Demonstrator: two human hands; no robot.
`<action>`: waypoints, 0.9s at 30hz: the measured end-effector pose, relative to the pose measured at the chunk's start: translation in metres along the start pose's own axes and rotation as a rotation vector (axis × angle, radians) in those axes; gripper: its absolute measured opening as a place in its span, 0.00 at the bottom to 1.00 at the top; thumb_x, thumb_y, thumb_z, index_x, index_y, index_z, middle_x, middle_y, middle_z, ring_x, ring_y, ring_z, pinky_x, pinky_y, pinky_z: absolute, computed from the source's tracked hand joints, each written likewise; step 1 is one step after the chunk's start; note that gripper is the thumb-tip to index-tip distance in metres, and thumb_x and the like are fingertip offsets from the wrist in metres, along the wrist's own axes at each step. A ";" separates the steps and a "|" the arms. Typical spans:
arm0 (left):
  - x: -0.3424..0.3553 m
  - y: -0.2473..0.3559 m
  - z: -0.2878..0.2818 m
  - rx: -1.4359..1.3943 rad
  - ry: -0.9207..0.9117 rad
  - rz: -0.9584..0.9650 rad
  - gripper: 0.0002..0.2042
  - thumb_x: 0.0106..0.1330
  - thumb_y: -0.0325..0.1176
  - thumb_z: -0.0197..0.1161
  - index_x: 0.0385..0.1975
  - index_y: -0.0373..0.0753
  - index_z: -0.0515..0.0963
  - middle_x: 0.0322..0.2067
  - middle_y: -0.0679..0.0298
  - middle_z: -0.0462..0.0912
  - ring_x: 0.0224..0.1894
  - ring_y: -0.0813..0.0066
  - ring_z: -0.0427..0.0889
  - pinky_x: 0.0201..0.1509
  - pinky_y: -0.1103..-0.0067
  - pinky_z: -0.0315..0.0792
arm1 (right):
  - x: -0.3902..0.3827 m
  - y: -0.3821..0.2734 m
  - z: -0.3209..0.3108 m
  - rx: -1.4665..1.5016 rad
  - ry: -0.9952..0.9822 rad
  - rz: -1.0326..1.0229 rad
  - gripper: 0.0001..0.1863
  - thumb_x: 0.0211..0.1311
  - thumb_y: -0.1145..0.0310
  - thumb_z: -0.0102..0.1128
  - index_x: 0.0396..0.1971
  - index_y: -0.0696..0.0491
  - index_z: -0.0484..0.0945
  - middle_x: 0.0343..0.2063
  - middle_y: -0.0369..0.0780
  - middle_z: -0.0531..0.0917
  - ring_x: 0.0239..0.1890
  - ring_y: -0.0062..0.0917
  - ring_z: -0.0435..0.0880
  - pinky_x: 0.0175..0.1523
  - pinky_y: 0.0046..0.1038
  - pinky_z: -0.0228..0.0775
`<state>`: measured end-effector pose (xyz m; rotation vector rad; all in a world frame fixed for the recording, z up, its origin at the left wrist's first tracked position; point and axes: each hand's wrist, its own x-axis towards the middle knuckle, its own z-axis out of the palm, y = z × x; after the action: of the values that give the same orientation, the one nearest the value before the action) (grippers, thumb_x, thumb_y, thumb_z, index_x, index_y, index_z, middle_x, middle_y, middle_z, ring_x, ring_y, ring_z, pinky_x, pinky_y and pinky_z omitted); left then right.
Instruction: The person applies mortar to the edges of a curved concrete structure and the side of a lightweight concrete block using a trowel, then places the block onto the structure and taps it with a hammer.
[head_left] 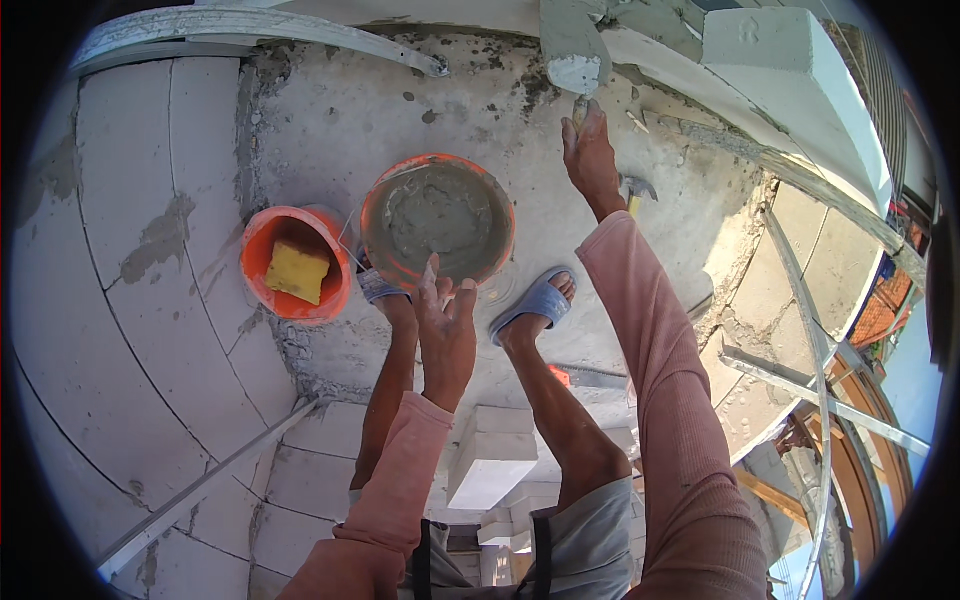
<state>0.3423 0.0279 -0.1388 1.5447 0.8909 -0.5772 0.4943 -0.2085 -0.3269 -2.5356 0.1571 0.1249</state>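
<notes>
My right hand (592, 162) is closed round the handle of a trowel (574, 72), held out at the far right. The trowel's broad blade reaches the mortar-smeared top of a low block wall (650, 22). Grey wet mortar (435, 215) fills much of an orange bucket (513, 222) in front of me. Close to that bucket's near rim is my left hand (447, 335), its fingers apart and slightly bent, with nothing seen in them. Dust or mortar whitens its fingertips. To the left, a second orange bucket (258, 262) is tilted toward me and holds a yellow sponge (298, 272).
A large white block (790, 75) sits on the wall at the far right. A hammer (636, 190) lies beyond my right wrist. White blocks (492, 460) are stacked behind my legs. Block walling (130, 230) rises on the left. Metal strips (815, 380) cross the right side.
</notes>
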 end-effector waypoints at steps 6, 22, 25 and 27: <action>0.006 -0.004 -0.009 -0.002 0.035 0.003 0.36 0.75 0.43 0.57 0.75 0.27 0.52 0.67 0.43 0.58 0.70 0.49 0.66 0.70 0.65 0.66 | -0.157 -0.011 -0.088 0.081 -0.223 0.116 0.28 0.73 0.60 0.59 0.63 0.61 0.65 0.51 0.56 0.77 0.49 0.57 0.81 0.52 0.48 0.74; -0.145 -0.010 -0.180 0.383 0.097 0.104 0.32 0.77 0.40 0.57 0.73 0.32 0.54 0.71 0.46 0.58 0.72 0.50 0.63 0.73 0.60 0.61 | -0.190 -0.176 0.047 0.113 -0.472 0.225 0.21 0.72 0.54 0.59 0.43 0.61 0.75 0.32 0.53 0.85 0.30 0.49 0.87 0.36 0.44 0.79; -0.187 -0.014 -0.204 0.648 0.050 0.116 0.32 0.76 0.40 0.58 0.73 0.32 0.54 0.71 0.44 0.59 0.72 0.46 0.62 0.74 0.57 0.59 | -0.191 -0.154 0.007 0.741 -0.892 0.772 0.16 0.71 0.56 0.62 0.38 0.56 0.75 0.28 0.42 0.82 0.24 0.28 0.84 0.29 0.31 0.76; -0.201 -0.025 -0.201 0.775 0.014 0.133 0.33 0.76 0.41 0.58 0.73 0.32 0.54 0.71 0.43 0.59 0.72 0.45 0.62 0.74 0.56 0.59 | -0.204 -0.132 -0.036 1.006 -0.927 0.887 0.22 0.66 0.56 0.68 0.49 0.57 0.77 0.28 0.36 0.77 0.21 0.16 0.76 0.26 0.21 0.69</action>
<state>0.1797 0.1812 0.0392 2.2808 0.5838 -0.8746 0.3129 -0.1029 -0.1984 -1.0923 0.7245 1.1801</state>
